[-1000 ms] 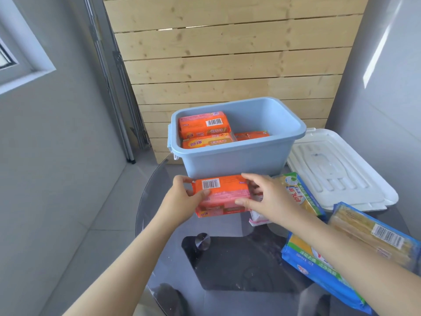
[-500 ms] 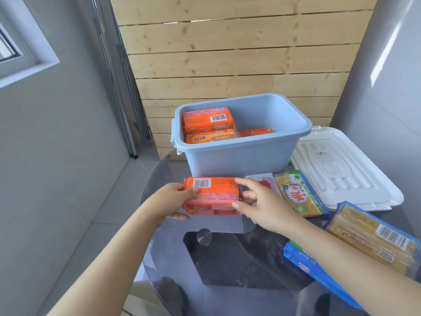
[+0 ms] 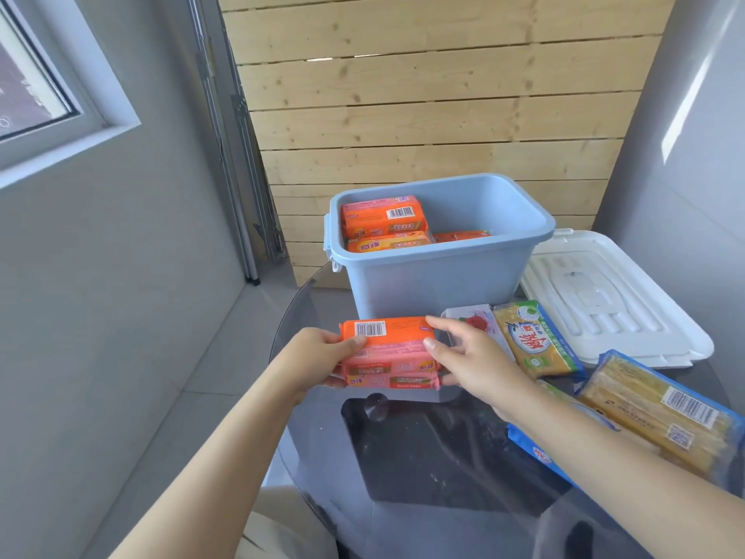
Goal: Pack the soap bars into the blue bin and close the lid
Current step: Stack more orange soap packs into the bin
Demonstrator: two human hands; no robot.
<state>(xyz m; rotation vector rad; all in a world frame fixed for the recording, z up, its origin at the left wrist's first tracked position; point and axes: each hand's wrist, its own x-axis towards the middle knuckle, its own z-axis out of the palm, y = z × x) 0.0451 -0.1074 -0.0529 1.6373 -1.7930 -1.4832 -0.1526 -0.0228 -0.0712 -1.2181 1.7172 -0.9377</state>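
Observation:
The blue bin (image 3: 435, 276) stands open on the round glass table, with orange soap packs (image 3: 383, 219) stacked inside at its left. In front of the bin I hold a stack of orange and pink soap packs (image 3: 389, 355) between both hands. My left hand (image 3: 318, 357) grips the stack's left end. My right hand (image 3: 471, 361) presses its right end with thumb and fingers spread. The white lid (image 3: 612, 300) lies flat on the table, right of the bin.
Right of the stack lie a white soap box (image 3: 473, 316), a yellow-green soap pack (image 3: 532, 336), and larger blue-edged yellow soap packs (image 3: 661, 413) near the table's right edge. The glass table (image 3: 423, 457) ends just left of my left hand. A wooden slat wall stands behind the bin.
The stack of soap packs has moved slightly left and down in front of the bin, uncovering the white box. Both hands stay on it.

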